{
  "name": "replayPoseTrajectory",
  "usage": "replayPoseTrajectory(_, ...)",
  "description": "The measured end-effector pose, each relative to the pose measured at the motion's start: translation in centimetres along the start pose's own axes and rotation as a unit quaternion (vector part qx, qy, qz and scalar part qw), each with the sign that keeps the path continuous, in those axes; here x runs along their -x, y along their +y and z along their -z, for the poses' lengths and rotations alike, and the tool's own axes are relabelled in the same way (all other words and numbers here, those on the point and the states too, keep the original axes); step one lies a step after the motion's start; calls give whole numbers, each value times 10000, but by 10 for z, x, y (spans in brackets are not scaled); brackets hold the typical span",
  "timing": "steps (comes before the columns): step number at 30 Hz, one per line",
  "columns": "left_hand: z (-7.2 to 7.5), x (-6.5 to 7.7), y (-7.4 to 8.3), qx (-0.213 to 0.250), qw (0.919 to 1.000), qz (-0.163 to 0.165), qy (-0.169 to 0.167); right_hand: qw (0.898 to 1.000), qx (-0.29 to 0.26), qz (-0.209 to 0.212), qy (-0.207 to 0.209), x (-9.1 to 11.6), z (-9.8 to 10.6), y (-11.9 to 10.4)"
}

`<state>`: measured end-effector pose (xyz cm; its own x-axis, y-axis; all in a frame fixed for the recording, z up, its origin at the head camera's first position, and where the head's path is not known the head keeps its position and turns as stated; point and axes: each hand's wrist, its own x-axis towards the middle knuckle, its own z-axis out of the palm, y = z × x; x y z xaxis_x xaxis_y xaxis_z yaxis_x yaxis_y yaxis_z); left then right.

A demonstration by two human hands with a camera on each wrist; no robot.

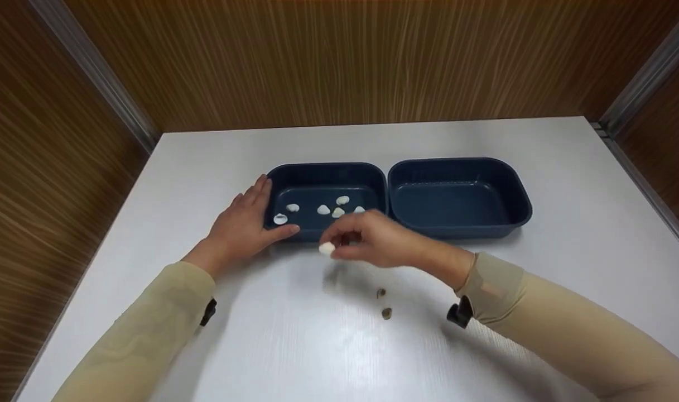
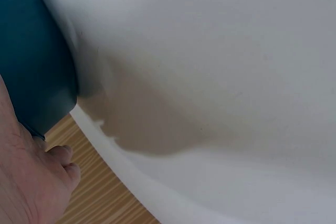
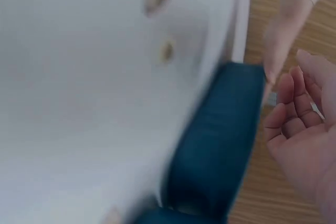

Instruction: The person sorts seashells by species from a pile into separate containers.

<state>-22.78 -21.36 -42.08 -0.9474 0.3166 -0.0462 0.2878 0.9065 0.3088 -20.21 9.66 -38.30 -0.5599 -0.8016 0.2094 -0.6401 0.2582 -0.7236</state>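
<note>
My right hand (image 1: pixel 381 240) pinches a small white seashell (image 1: pixel 327 248) between thumb and fingers, just in front of the left dark blue tray (image 1: pixel 328 177). Several white shells (image 1: pixel 323 210) lie spread on that tray's floor, one partly hidden behind the right hand. My left hand (image 1: pixel 241 226) rests against the tray's left side with its fingers straight and its thumb by the front rim. In the left wrist view, the left hand (image 2: pixel 37 179) touches the tray's outer wall (image 2: pixel 39 61). The right wrist view is blurred; the right hand's fingers (image 3: pixel 299 95) are curled there.
To the right, a second dark blue tray (image 1: pixel 451 204) stands against the first, with nothing visible inside. Two small brownish pieces (image 1: pixel 387 313), perhaps shells, lie on the white table (image 1: pixel 261 346) in front. Wood-grain panels (image 1: pixel 372 61) enclose the back and sides.
</note>
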Motion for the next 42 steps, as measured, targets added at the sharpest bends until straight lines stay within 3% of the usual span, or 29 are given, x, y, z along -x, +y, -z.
replayPoseTrajectory(11, 0, -1, 1, 52, 10000, 25, -63, 9972, 186, -469, 546, -32, 26, 10)
replayPoseTrajectory(22, 1, 0, 0, 28, 10000, 10, -90, 9927, 242, -1067, 501, -50, 19, 34)
replayPoseTrajectory(42, 1, 1, -1, 9, 10000, -27, -73, 9898, 569, -1222, 456, -54, 17, 48)
